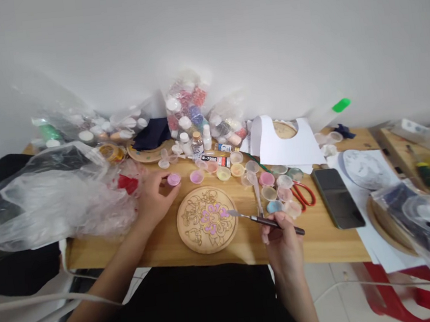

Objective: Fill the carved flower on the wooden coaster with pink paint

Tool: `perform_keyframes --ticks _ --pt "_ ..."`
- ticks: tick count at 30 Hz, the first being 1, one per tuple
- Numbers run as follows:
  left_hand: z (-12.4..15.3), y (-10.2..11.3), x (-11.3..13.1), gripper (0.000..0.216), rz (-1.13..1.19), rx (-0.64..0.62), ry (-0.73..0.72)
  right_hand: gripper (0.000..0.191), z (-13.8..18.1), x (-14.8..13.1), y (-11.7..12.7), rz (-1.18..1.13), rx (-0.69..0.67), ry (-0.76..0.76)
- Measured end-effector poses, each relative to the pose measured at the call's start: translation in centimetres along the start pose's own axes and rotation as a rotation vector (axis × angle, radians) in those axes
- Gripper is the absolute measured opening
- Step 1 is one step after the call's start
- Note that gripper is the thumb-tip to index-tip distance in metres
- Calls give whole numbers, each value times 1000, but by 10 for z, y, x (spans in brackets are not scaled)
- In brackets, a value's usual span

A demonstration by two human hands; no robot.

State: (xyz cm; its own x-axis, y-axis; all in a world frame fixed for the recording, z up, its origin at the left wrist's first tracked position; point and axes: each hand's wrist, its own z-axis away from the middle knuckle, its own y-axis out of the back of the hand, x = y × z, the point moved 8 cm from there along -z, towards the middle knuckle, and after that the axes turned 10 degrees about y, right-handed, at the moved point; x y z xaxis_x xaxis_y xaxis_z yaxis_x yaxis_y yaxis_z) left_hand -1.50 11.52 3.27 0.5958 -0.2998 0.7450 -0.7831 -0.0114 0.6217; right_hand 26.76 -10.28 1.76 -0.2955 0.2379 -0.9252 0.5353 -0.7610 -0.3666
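Note:
My right hand (284, 241) grips the dark handle of a small palette knife (257, 220). The knife's metal tip reaches over the right side of the flower on a round wooden board (193, 242). Flower outlines cover this board, and the flower's petals are coloured light purple. My left hand (155, 197) has its thumb and forefinger closed around a small cup of purple paint (174, 179), at the board's upper left. Beside that cup stands another cup of pinkish-purple paint (197, 177).
Several small paint cups (267, 178) and red-handled scissors (306, 196) lie right of the board. A phone (338, 198) rests further right. Behind are small bottles (196, 142), a B-7000 glue tube (215, 159) and white paper (283, 148). Plastic bags (50, 204) crowd the left.

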Motion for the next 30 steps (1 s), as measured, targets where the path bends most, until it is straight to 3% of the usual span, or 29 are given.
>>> perform_keyframes --ticks 7,11,16,23,30 --pt "-1 -1 24 17 -166 -28 -168 40 3 0 -8 -4 -24 -24" --pt "-4 -3 20 26 -245 2 -165 38 4 4 -7 -7 -34 -25" --pt "-7 -4 22 17 -307 -28 -182 38 5 4 -8 -12 -19 -21" --pt "-6 -5 28 27 -344 -49 -217 39 4 5 -9 11 -26 -24" --pt "-9 -5 34 18 -326 -95 -203 36 4 9 -8 0 -41 -23"
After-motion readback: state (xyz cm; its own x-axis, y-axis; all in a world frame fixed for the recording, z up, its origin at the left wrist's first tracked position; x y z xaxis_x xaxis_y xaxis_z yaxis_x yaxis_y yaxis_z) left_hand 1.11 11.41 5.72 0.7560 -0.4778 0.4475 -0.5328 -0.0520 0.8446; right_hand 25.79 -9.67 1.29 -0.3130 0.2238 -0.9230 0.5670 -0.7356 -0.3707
